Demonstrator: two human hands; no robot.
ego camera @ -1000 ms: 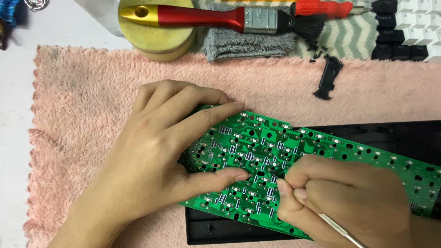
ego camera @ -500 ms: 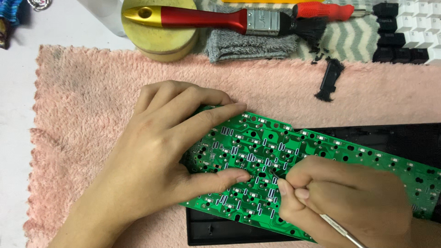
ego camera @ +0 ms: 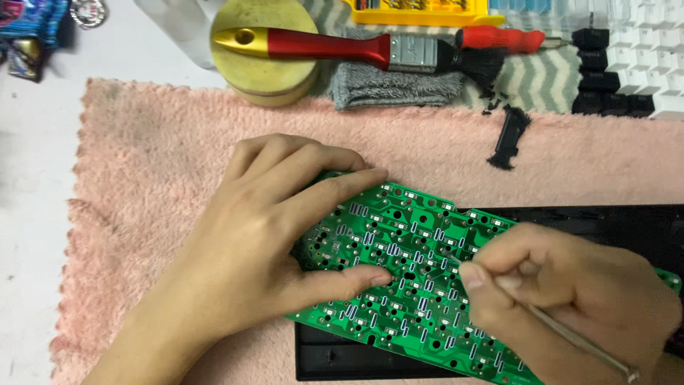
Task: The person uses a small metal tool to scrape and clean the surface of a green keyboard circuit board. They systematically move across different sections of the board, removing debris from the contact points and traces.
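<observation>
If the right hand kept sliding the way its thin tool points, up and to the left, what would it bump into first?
Most likely the left hand: its thumb lies on the green circuit board just beyond the right hand. The tool's tip is hidden, so this is approximate.

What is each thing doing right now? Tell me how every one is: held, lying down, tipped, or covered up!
Green circuit board: tilted, solder side up, resting on the case.
Black keyboard case: lying flat, partly covered.
Left hand: pressing the board's left end.
Right hand: closed around a tool.
Thin metal tool: held, tip hidden.
Red-handled brush: lying across a round yellow tin.
Pink fluffy towel: spread flat.
</observation>
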